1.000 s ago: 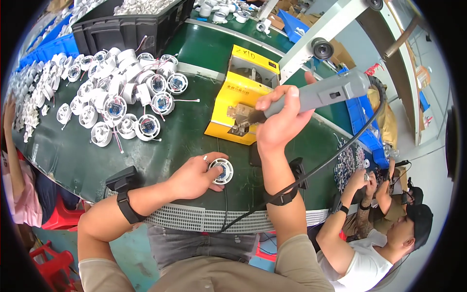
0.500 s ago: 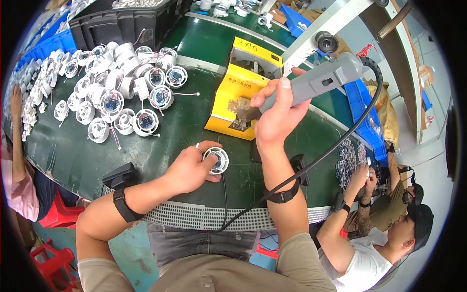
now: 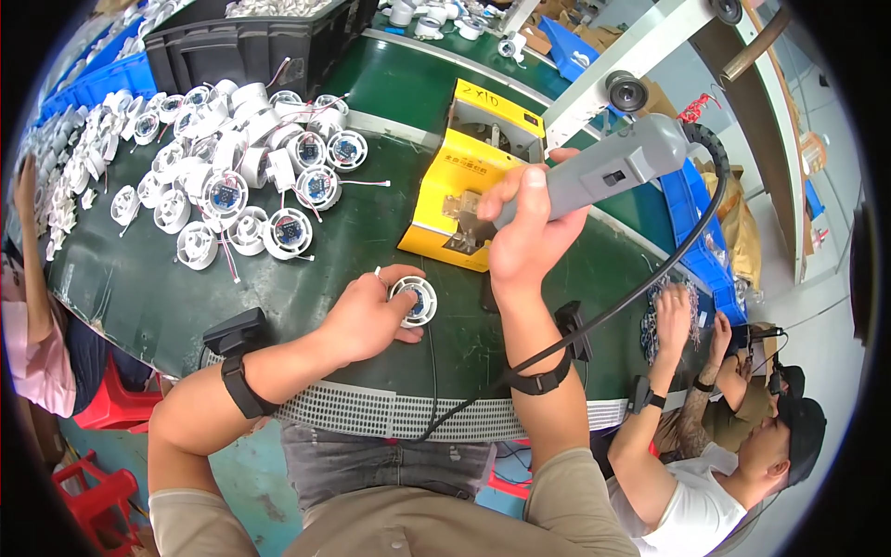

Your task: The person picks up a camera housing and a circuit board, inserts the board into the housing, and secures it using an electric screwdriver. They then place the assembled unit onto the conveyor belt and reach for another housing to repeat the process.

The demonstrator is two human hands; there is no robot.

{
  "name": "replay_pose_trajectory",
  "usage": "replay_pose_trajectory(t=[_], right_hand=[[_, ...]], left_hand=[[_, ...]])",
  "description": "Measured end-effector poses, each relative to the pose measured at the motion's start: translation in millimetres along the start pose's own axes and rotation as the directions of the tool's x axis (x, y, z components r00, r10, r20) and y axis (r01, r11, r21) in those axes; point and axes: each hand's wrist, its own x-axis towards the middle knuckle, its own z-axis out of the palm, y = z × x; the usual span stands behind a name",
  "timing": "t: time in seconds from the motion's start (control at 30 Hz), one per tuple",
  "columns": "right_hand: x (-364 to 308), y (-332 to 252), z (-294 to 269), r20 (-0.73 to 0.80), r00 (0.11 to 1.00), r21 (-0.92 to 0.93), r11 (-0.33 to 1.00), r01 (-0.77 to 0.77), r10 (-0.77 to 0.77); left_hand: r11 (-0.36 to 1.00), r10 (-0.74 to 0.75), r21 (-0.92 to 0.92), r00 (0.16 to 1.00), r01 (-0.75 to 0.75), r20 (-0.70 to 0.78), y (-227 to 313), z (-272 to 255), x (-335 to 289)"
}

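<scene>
My right hand [image 3: 534, 232] is wrapped around a grey electric screwdriver [image 3: 617, 167] with a black cable. The screwdriver points left and down toward the metal front of a yellow screw feeder [image 3: 445, 176]; its tip is hidden behind my fingers. Low over the green table, my left hand [image 3: 362, 320] grips a white round housing [image 3: 427, 304] with a blue circuit board inside. The thumb lies on the board, and the other fingers go around the rim. Left of the feeder lies a heap of similar white housings [image 3: 223, 195], several with boards and thin wires.
A black crate [image 3: 251, 51] of white parts stands behind the heap. The screwdriver cable [image 3: 640, 292] loops across my right forearm. At right, a co-worker's hands [image 3: 673, 320] are at a pile of wires near a blue bin [image 3: 710, 241]. Another person's arm [image 3: 30, 251] is at far left.
The whole view has shifted slightly. My hands keep their holds, and the screwdriver stays at the feeder. The co-worker's hands have parted, one reaching over the wires.
</scene>
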Motion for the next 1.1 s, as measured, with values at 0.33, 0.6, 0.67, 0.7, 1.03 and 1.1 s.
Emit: replay_pose_trajectory(t=[0.33, 0.6, 0.67, 0.7, 1.03, 1.1], right_hand=[[-52, -14, -1, 0.184, 0.979, 0.164, 0.980, -0.116, 0.086], [-62, -13, 2, 0.184, 0.971, 0.147, 0.972, -0.183, 0.155], [-63, -12, 2, 0.189, 0.970, 0.138, 0.974, -0.180, 0.152], [-64, -11, 2, 0.185, 0.970, 0.129, 0.974, -0.184, 0.159], [-65, 1, -1, 0.250, 0.960, 0.211, 0.960, -0.184, 0.129], [-62, 0, -5, 0.263, 0.957, 0.254, 0.948, -0.193, 0.124]], left_hand=[[1.000, 0.001, 0.006, 1.000, -0.001, -0.005, 3, -2, 4], [0.999, 0.024, 0.040, 1.000, -0.023, -0.014, 5, 1, 2], [0.998, 0.030, 0.054, 0.999, -0.030, -0.011, 4, 0, 1], [0.998, 0.029, 0.050, 1.000, -0.028, -0.012, 2, 0, 2], [0.999, 0.029, 0.029, 1.000, -0.029, -0.011, 3, -4, 7], [0.999, 0.026, 0.024, 1.000, -0.025, -0.013, 9, 0, 6]])
